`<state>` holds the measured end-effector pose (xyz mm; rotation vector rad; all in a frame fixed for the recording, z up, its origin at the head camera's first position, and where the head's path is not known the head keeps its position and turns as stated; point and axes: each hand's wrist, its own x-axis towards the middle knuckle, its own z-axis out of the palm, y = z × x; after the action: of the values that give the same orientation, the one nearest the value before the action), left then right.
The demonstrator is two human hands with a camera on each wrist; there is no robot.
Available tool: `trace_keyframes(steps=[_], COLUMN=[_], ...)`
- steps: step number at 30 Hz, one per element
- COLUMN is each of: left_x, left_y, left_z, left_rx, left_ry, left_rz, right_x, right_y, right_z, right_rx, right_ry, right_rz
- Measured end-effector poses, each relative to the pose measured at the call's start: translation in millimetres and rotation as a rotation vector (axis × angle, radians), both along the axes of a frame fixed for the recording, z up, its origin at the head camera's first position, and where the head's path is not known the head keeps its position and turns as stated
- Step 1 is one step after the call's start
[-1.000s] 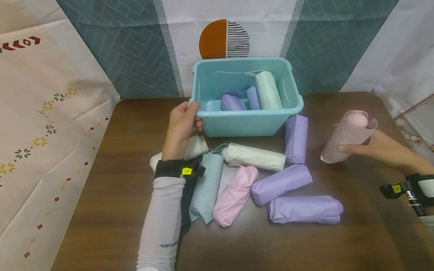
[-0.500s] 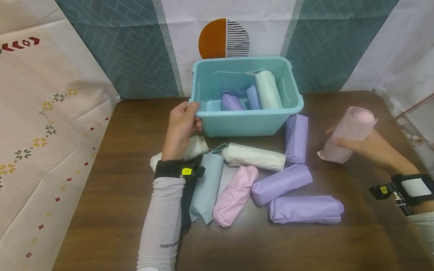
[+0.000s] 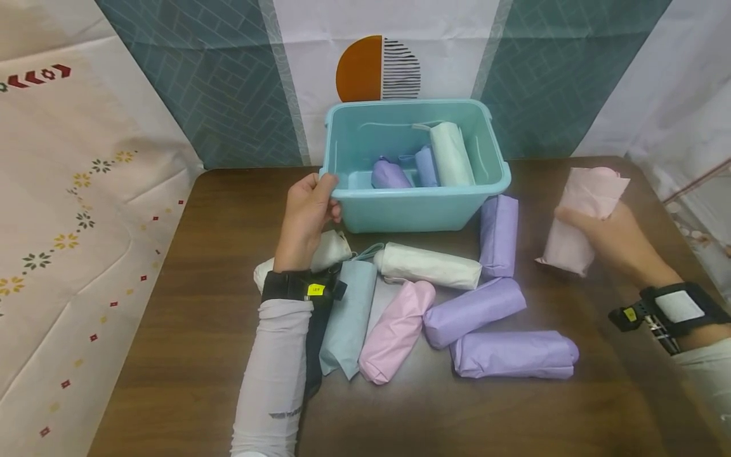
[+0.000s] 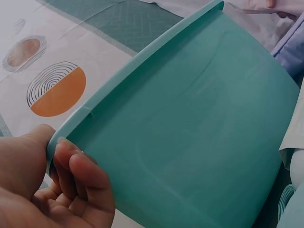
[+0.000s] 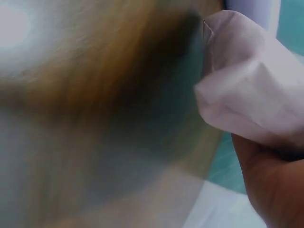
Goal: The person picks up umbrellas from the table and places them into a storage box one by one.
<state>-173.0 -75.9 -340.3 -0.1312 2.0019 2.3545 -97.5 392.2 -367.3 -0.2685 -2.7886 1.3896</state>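
Note:
My left hand [image 3: 306, 212] pinches the front left corner of a teal plastic bin [image 3: 411, 212], thumb over the rim and fingers curled below it, as the left wrist view also shows. Inside the bin lie a purple folded umbrella [image 3: 391, 174], a blue one [image 3: 426, 166] and a larger pale green one [image 3: 452, 154]. Over the table's right side, my right hand [image 3: 613, 235] grips a pale pink folded umbrella [image 3: 582, 219] in its sleeve, held tilted with its top to the right. In the right wrist view the thumb [image 5: 270, 175] lies along the pink sleeve.
Several folded umbrellas lie before the bin: white [image 3: 428, 265], light blue [image 3: 349, 317], pink [image 3: 396, 330], and purple ones [image 3: 514, 353] toward the right. Another white one [image 3: 330, 249] is partly behind my left wrist. A patterned cloth [image 3: 240, 82] hangs behind the brown table [image 3: 188, 304].
My right hand has moved slightly left and away from me, turning the pink umbrella so its open top no longer faces the head camera. The left hand and bin have stayed put.

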Motion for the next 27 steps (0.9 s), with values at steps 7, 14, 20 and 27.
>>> trace_keyframes(steps=[7, 14, 20, 27], left_x=[0.0, -0.9, -1.1, -0.8], left_y=[1.1, 0.0, 0.2, -0.6], left_z=[0.0, -0.4, -0.4, -1.0], left_rx=[0.023, 0.023, 0.014, 0.011], left_ry=[0.0, -0.01, 0.001, 0.0], left_rz=[0.004, 0.007, 0.004, 0.006], right_x=[-1.3, -2.6, -10.6, -19.5], right_y=[-14, -29, -40, -59], right_z=[24.2, 37.5, 45.1, 65.4], right_rx=[0.061, 0.078, 0.133, 0.1], right_ry=[-0.008, -0.059, -0.043, -0.068], right_rz=[-0.09, -0.066, -0.022, 0.047])
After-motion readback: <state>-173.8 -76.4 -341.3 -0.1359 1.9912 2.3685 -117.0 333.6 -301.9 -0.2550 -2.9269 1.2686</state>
